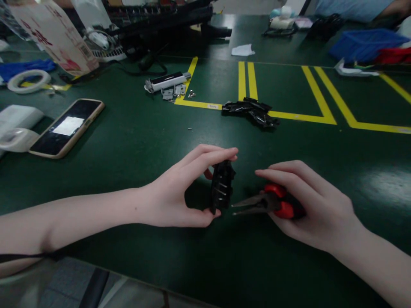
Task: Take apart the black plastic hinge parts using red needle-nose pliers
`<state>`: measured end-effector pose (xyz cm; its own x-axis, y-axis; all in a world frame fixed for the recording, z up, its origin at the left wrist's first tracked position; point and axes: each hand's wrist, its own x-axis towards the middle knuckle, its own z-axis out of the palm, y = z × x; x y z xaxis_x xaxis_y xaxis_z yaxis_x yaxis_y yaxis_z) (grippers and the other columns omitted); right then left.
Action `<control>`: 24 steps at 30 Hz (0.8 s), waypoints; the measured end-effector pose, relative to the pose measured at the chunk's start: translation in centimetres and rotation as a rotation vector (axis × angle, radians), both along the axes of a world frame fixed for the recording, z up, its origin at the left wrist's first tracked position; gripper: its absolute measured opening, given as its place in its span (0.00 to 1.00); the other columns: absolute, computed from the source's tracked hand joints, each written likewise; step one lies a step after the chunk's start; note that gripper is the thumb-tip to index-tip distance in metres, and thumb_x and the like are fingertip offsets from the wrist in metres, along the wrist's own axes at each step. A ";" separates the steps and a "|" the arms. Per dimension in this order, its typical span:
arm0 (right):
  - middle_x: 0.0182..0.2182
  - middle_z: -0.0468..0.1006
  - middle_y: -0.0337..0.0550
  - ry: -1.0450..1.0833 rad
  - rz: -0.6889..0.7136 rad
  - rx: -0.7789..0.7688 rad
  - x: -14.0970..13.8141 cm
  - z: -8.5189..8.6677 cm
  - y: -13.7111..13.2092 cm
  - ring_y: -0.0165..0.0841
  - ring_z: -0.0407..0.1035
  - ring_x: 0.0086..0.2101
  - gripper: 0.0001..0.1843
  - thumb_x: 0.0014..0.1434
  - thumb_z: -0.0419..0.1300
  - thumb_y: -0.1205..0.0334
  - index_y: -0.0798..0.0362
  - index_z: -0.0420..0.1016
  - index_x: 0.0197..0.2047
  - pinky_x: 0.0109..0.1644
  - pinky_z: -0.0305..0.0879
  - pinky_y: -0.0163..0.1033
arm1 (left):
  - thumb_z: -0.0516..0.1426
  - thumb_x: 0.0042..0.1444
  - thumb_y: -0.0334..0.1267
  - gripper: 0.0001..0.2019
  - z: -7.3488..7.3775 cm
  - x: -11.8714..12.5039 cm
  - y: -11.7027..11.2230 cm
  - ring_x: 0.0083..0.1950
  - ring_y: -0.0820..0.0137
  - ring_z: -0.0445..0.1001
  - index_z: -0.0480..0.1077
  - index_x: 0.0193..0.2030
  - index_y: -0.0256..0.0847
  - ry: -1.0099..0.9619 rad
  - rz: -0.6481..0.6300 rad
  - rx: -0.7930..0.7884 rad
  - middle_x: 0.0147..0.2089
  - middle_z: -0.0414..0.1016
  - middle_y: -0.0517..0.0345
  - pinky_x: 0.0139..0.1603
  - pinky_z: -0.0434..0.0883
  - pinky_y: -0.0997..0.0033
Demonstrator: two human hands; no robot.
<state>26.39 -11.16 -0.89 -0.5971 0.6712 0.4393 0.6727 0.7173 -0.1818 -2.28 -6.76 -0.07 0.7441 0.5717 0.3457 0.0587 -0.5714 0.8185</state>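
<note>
My left hand (pixel 186 188) grips a small black plastic part (pixel 222 186) between the thumb below and the fingers above, with several thin shiny lines across its face. Close by on the right, my right hand (pixel 316 205) is wrapped round red-handled needle-nose pliers (pixel 271 202). The plier jaws are slightly apart and point left at the black part, with a small gap between them. Past both hands lies a pile of similar black plastic parts (pixel 252 112) on the yellow tape. A tiny metal pin (pixel 189 128) rests on the green table (pixel 141 158).
At left are a phone (pixel 67 128), a tape roll (pixel 19 140) and another white ring (pixel 28 81). A white and black device (pixel 168 81) lies beside small metal plates (pixel 173 92). Farther back stand a printed bag (pixel 54 36) and a blue bin (pixel 366 45); a person's sleeve (pixel 349 8) shows behind.
</note>
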 end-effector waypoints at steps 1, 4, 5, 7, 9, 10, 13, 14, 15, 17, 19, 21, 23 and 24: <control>0.46 0.76 0.53 -0.003 -0.012 -0.001 0.0 0.0 -0.1 0.42 0.75 0.42 0.20 0.60 0.57 0.66 0.53 0.68 0.56 0.36 0.73 0.45 | 0.67 0.53 0.29 0.43 0.1 0.0 -0.2 0.67 0.59 0.66 0.55 0.74 0.46 0.004 0.008 -0.045 0.68 0.64 0.48 0.61 0.76 0.65; 0.44 0.77 0.51 0.005 -0.047 -0.022 -0.2 0.1 -0.2 0.42 0.74 0.42 0.14 0.61 0.57 0.67 0.51 0.68 0.51 0.39 0.72 0.46 | 0.70 0.52 0.32 0.42 0.3 0.0 -0.7 0.66 0.60 0.69 0.58 0.71 0.46 0.016 0.022 -0.153 0.68 0.65 0.49 0.61 0.76 0.65; 0.41 0.77 0.49 0.005 -0.054 -0.029 -0.3 0.1 -0.2 0.42 0.73 0.41 0.13 0.61 0.57 0.67 0.51 0.68 0.49 0.39 0.71 0.47 | 0.70 0.52 0.33 0.41 0.2 0.0 -0.7 0.66 0.59 0.69 0.58 0.71 0.46 0.022 0.020 -0.168 0.67 0.66 0.49 0.61 0.76 0.64; 0.37 0.76 0.46 -0.001 -0.053 -0.030 -0.3 0.2 -0.1 0.41 0.72 0.38 0.11 0.60 0.57 0.67 0.50 0.68 0.47 0.37 0.70 0.47 | 0.70 0.52 0.34 0.41 0.1 0.0 -0.7 0.64 0.58 0.71 0.58 0.70 0.47 0.038 0.011 -0.168 0.66 0.68 0.49 0.59 0.76 0.62; 0.35 0.75 0.45 -0.007 -0.048 -0.023 -0.3 0.2 0.2 0.40 0.71 0.35 0.09 0.60 0.57 0.67 0.49 0.67 0.45 0.34 0.68 0.46 | 0.71 0.51 0.36 0.41 0.0 0.0 -0.6 0.63 0.58 0.73 0.59 0.70 0.47 0.062 0.008 -0.154 0.65 0.70 0.49 0.58 0.76 0.61; 0.34 0.75 0.45 -0.012 -0.049 -0.024 -0.3 0.2 0.3 0.40 0.70 0.35 0.08 0.59 0.57 0.66 0.49 0.67 0.44 0.33 0.67 0.46 | 0.71 0.51 0.37 0.40 0.0 0.1 -0.5 0.62 0.57 0.73 0.59 0.69 0.47 0.072 0.008 -0.148 0.65 0.70 0.48 0.57 0.77 0.60; 0.33 0.75 0.45 -0.041 -0.060 -0.049 -0.3 0.1 0.5 0.41 0.70 0.34 0.08 0.58 0.56 0.66 0.48 0.66 0.42 0.33 0.66 0.46 | 0.71 0.51 0.39 0.40 0.0 0.1 -0.3 0.60 0.57 0.74 0.60 0.68 0.46 0.085 0.007 -0.147 0.63 0.71 0.47 0.57 0.77 0.59; 0.34 0.75 0.45 -0.054 -0.062 -0.056 -0.3 0.1 0.6 0.41 0.70 0.34 0.08 0.58 0.56 0.66 0.48 0.66 0.42 0.33 0.66 0.47 | 0.71 0.50 0.39 0.40 0.0 0.2 -0.2 0.60 0.57 0.75 0.60 0.68 0.46 0.083 0.003 -0.147 0.63 0.72 0.47 0.57 0.77 0.58; 0.34 0.75 0.46 -0.065 -0.061 -0.058 -0.3 0.1 0.6 0.42 0.70 0.35 0.08 0.58 0.56 0.66 0.48 0.66 0.42 0.34 0.66 0.47 | 0.72 0.50 0.40 0.40 0.0 0.2 -0.2 0.59 0.57 0.75 0.60 0.68 0.47 0.080 -0.001 -0.146 0.63 0.72 0.47 0.56 0.78 0.57; 0.34 0.76 0.46 -0.083 -0.056 -0.056 -0.3 0.0 0.6 0.42 0.71 0.35 0.08 0.58 0.56 0.65 0.48 0.66 0.43 0.34 0.66 0.47 | 0.72 0.50 0.40 0.41 0.0 0.2 -0.2 0.59 0.56 0.75 0.60 0.69 0.47 0.072 -0.006 -0.140 0.62 0.72 0.47 0.56 0.78 0.56; 0.35 0.75 0.46 -0.092 -0.048 -0.054 -0.4 0.0 0.6 0.41 0.71 0.35 0.08 0.58 0.56 0.65 0.48 0.66 0.43 0.35 0.67 0.46 | 0.72 0.51 0.41 0.41 0.0 0.2 -0.2 0.59 0.56 0.75 0.60 0.69 0.47 0.069 -0.002 -0.128 0.62 0.72 0.47 0.57 0.77 0.55; 0.34 0.75 0.45 -0.097 -0.041 -0.049 -0.4 -0.1 0.6 0.40 0.71 0.34 0.08 0.59 0.56 0.66 0.49 0.66 0.43 0.34 0.67 0.45 | 0.72 0.51 0.41 0.41 -0.1 0.1 -0.2 0.60 0.55 0.74 0.60 0.69 0.46 0.070 0.005 -0.112 0.63 0.72 0.46 0.58 0.77 0.55; 0.33 0.75 0.45 -0.106 -0.043 -0.038 -0.5 0.0 0.6 0.39 0.70 0.33 0.07 0.59 0.55 0.66 0.49 0.65 0.42 0.34 0.67 0.44 | 0.72 0.52 0.42 0.41 -0.2 0.0 -0.2 0.61 0.55 0.74 0.60 0.70 0.46 0.067 0.009 -0.095 0.63 0.71 0.46 0.59 0.77 0.55; 0.33 0.74 0.45 -0.109 -0.047 -0.031 -0.6 0.0 0.7 0.38 0.69 0.33 0.07 0.59 0.55 0.67 0.49 0.65 0.42 0.33 0.66 0.44 | 0.72 0.52 0.42 0.41 -0.3 0.0 -0.3 0.61 0.55 0.74 0.60 0.70 0.46 0.065 0.012 -0.088 0.64 0.71 0.46 0.59 0.77 0.55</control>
<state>25.83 -10.49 -0.92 -0.6076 0.7118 0.3524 0.7223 0.6797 -0.1274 -2.31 -7.02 -0.33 0.7559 0.6072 0.2448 0.1199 -0.4960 0.8600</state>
